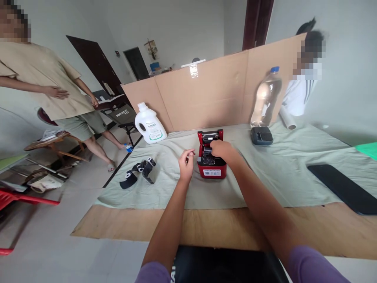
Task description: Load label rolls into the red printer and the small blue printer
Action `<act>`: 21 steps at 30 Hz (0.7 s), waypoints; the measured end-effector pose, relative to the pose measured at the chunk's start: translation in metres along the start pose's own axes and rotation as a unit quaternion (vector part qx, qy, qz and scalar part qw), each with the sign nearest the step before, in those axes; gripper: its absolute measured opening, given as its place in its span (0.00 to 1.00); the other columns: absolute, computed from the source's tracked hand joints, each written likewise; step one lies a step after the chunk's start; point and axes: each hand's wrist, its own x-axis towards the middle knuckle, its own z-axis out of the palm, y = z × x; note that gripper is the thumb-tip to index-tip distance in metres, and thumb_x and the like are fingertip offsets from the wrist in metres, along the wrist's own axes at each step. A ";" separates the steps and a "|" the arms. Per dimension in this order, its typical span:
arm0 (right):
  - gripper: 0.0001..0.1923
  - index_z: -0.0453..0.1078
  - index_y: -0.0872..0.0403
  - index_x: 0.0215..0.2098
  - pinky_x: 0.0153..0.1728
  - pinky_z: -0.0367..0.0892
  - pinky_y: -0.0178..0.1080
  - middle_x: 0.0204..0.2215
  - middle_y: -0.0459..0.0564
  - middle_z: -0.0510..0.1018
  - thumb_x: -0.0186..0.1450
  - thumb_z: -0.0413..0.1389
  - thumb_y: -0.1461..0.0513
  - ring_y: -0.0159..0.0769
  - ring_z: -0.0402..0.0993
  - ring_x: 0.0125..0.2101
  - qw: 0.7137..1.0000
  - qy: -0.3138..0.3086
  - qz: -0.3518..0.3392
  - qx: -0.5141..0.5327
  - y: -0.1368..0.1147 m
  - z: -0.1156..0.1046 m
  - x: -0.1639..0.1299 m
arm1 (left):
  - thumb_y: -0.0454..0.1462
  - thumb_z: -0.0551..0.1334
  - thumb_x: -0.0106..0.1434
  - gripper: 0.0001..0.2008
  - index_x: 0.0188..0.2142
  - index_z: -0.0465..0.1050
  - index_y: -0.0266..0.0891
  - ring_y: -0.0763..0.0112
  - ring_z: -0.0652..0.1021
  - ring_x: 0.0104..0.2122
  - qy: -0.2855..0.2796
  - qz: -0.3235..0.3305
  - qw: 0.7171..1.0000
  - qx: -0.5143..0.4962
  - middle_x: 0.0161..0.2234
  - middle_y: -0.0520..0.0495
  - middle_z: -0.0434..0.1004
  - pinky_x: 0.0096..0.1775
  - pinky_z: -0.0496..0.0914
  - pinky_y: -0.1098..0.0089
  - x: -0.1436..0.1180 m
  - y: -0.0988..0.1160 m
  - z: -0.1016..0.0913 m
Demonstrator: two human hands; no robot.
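A small red printer (212, 171) stands in front of me on the cloth, its lid (210, 136) tipped back and a black inside showing. My right hand (222, 150) reaches over its right side with fingers curled at a dark roll (207, 151) in the compartment. The fingertips are partly hidden, so I cannot tell what they grip. Just left of the printer, my left hand (186, 162) hovers with bent fingers apart from the thumb and nothing visible in it. Several black-and-white paper rolls (146, 169), partly unwound, lie to the left.
A white jug (150, 125) stands back left before a cardboard screen (203, 94). Back right are a clear bottle (266, 98) with a blue cap, a dark small device (262, 136) and a white roll (287, 118). A black phone-like slab (343, 186) lies right. People stand beyond the table.
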 end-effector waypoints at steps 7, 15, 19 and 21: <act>0.19 0.75 0.59 0.54 0.50 0.70 0.46 0.52 0.66 0.78 0.66 0.53 0.69 0.54 0.74 0.55 0.999 0.026 0.003 -0.022 -0.003 0.000 -0.006 | 0.48 0.51 0.73 0.21 0.49 0.79 0.41 0.60 0.73 0.49 -0.077 0.156 0.976 0.134 0.47 0.40 0.75 0.52 0.68 0.58 -0.010 -0.011 0.000; 0.17 0.77 0.58 0.50 0.46 0.71 0.45 0.49 0.65 0.79 0.64 0.56 0.67 0.53 0.77 0.50 1.000 0.023 0.016 -0.011 0.001 0.005 0.002 | 0.47 0.52 0.73 0.20 0.46 0.81 0.44 0.60 0.72 0.49 -0.160 0.173 0.955 0.182 0.46 0.44 0.81 0.54 0.65 0.58 -0.015 -0.001 0.006; 0.15 0.79 0.55 0.44 0.42 0.70 0.41 0.42 0.59 0.83 0.64 0.59 0.56 0.48 0.80 0.44 0.999 0.020 -0.014 0.033 0.023 -0.012 -0.002 | 0.44 0.53 0.72 0.18 0.45 0.81 0.43 0.60 0.72 0.48 -0.149 0.170 0.957 0.182 0.44 0.45 0.82 0.53 0.64 0.58 -0.016 0.001 0.007; 0.19 0.79 0.56 0.42 0.41 0.69 0.42 0.40 0.60 0.83 0.67 0.55 0.51 0.50 0.79 0.43 0.993 0.089 0.009 0.075 0.036 -0.020 -0.001 | 0.43 0.54 0.72 0.17 0.45 0.81 0.43 0.60 0.72 0.47 -0.143 0.173 0.956 0.190 0.44 0.45 0.82 0.52 0.64 0.58 -0.017 0.004 0.008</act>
